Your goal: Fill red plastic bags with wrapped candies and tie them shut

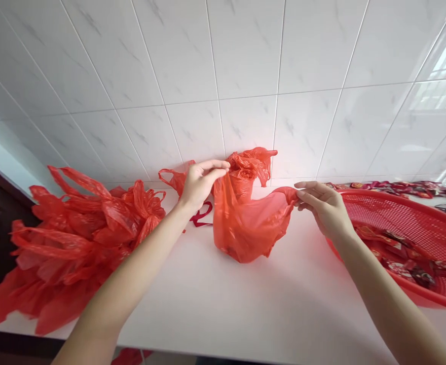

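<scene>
Between my two hands a thin red plastic bag (251, 228) hangs just above the white tabletop, its mouth stretched sideways. My left hand (203, 185) pinches one handle between thumb and fingers. The opposite handle is pinched by my right hand (324, 205), near the rim of a red plastic basket (432, 218). Small red wrapped packets (405, 258) lie inside that basket. Directly behind the held bag stands a bunched red bag bundle (251, 167), partly covered by it.
A big heap of red plastic bags (89, 233) covers the left of the white table (246, 309). Dark red ribbon loops (203, 215) lie behind my left wrist. More packets (398, 188) line the tiled wall (246, 61) behind the basket. The table's front edge runs below my forearms.
</scene>
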{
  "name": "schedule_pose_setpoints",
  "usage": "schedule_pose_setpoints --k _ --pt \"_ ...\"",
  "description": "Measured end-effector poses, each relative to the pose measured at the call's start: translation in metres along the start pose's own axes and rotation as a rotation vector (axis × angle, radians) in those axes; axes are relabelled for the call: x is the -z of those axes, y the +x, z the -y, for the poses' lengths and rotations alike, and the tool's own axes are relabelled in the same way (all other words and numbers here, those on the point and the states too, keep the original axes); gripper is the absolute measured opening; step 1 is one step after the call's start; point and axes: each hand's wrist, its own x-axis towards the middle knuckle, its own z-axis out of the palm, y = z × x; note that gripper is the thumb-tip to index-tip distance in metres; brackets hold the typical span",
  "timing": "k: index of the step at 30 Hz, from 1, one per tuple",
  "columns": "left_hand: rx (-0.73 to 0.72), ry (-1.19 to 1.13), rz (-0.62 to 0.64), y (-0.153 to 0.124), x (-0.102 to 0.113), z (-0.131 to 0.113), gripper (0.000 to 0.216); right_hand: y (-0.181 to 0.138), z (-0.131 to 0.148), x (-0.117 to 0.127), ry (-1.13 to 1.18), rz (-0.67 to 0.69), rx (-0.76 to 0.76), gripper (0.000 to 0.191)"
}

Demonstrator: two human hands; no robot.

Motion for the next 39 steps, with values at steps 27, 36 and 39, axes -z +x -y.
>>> schedule_pose_setpoints --k 27,36,39 --pt "0.156 -0.059 0.308 -0.013 -0.044 -0.006 0.030 0.016 -0.016 -0.036 -0.082 0.280 0.113 0.062" --pt "0.027 -0.031 0.191 -0.010 -0.042 -0.013 0.029 0.008 -0.026 -0.052 0.064 0.209 -0.011 0.028" --pt "-0.028 -0.059 0.083 -0.008 -0.029 -0.014 0.022 0.013 -0.024 -0.045 0.400 0.172 -0.148 0.025"
